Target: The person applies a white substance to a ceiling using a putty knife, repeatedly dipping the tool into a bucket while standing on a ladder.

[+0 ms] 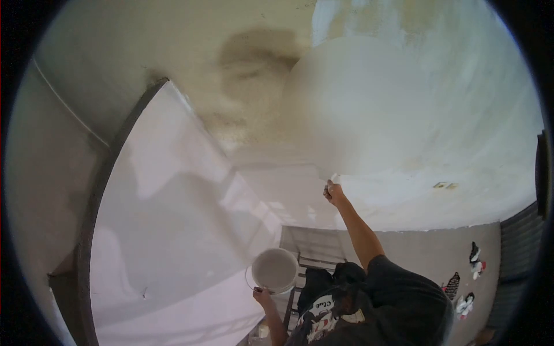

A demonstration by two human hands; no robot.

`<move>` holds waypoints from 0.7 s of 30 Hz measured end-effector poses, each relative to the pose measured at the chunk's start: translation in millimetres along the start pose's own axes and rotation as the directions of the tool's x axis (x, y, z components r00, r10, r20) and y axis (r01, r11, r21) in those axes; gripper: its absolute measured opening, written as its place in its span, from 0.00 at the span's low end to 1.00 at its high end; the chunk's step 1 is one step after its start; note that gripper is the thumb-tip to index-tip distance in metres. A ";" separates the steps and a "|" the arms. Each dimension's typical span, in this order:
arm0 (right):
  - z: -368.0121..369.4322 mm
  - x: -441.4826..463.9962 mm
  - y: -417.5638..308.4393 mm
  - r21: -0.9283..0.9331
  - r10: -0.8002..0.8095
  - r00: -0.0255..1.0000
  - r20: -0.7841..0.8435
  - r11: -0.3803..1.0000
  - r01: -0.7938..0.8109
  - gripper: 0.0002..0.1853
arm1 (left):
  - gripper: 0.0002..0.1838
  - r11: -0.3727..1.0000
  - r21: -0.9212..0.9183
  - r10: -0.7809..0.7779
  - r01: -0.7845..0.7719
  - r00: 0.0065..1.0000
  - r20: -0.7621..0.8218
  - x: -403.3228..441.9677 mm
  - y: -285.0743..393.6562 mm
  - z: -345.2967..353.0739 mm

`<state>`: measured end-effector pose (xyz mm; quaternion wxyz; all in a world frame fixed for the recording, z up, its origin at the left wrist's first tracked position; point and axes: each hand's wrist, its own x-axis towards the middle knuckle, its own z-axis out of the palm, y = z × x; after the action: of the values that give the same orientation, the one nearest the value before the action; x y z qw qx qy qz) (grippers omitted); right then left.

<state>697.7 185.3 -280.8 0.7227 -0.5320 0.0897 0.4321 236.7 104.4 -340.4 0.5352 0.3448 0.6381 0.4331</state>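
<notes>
My left hand [262, 296] grips the near edge of a round white bucket [275, 271], which holds a pale grey-white material. Stretched out in front of me, my right hand [333, 192] is closed around a small pale tool [334, 177] and is close to the wall [392, 202]. The tool's shape is hard to make out. White coating covers the right part of this wall, while its upper left part is yellowish and bare. A large round patch of the view over the wall is blurred.
A pinkish-white surface [167, 230] with a dark edge lies at left. Sockets [445, 185] sit in the wall at right. Dark metal rungs [317, 262] show beside the bucket. Shoes [464, 305] and other small items [476, 259] lie on the floor at lower right.
</notes>
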 end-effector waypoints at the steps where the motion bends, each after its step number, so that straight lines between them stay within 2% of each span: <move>1: -2.0 4.9 1.8 0.075 0.059 0.996 -0.062 0.996 -0.054 0.15 | 0.12 1.000 0.015 0.010 -0.010 1.000 -0.017 -1.0 2.9 2.8; 4: 0.9 27.1 -16.8 0.104 -0.022 0.995 -0.098 0.994 0.033 0.14 | 0.12 0.995 0.082 -0.060 0.059 0.998 0.000 0.0 12.3 6.6; 5: -33.6 115.6 11.3 0.380 -0.083 0.971 0.225 0.925 -0.009 0.07 | 0.12 0.997 0.074 -0.016 0.015 1.000 0.017 2.0 13.2 7.5; 7: -31.7 106.3 6.7 0.295 -0.043 0.985 0.169 0.955 -0.009 0.08 | 0.12 0.996 0.067 0.056 -0.060 0.997 0.056 3.3 7.9 4.0; 11: 20.5 37.8 -36.4 0.116 -0.001 0.997 0.074 0.993 -0.007 0.12 | 0.12 0.990 0.120 0.063 -0.068 0.997 0.051 -2.6 27.2 11.5; 13: 37.6 -1.7 -49.8 0.060 -0.164 0.980 0.115 0.986 0.158 0.14 | 0.12 0.995 0.095 0.006 -0.013 0.998 0.067 -8.9 39.6 14.3; 14: 43.3 -25.1 -56.3 0.033 -0.239 0.962 0.134 0.971 0.237 0.15 | 0.12 0.996 0.086 0.031 -0.036 0.998 0.063 -6.9 32.3 9.8; 16: 65.7 -72.8 -83.9 0.028 -0.274 0.946 0.171 0.961 0.274 0.15 | 0.12 0.994 0.060 0.085 -0.089 0.994 0.064 7.2 9.2 4.6; 19: 105.0 -115.8 -125.0 0.107 -0.356 0.912 0.204 0.934 0.340 0.18 | 0.12 0.992 0.109 0.056 -0.065 0.995 0.079 3.5 12.4 4.6; 21: 126.4 -155.5 -155.3 -0.051 -0.387 0.889 0.244 0.910 0.411 0.19 | 0.12 0.991 0.124 0.047 -0.054 0.997 0.054 2.2 13.0 5.1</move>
<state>672.9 200.5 -28.9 0.7737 -0.5216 -0.1271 0.3365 241.0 112.3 -329.6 0.5176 0.4046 0.6411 0.3967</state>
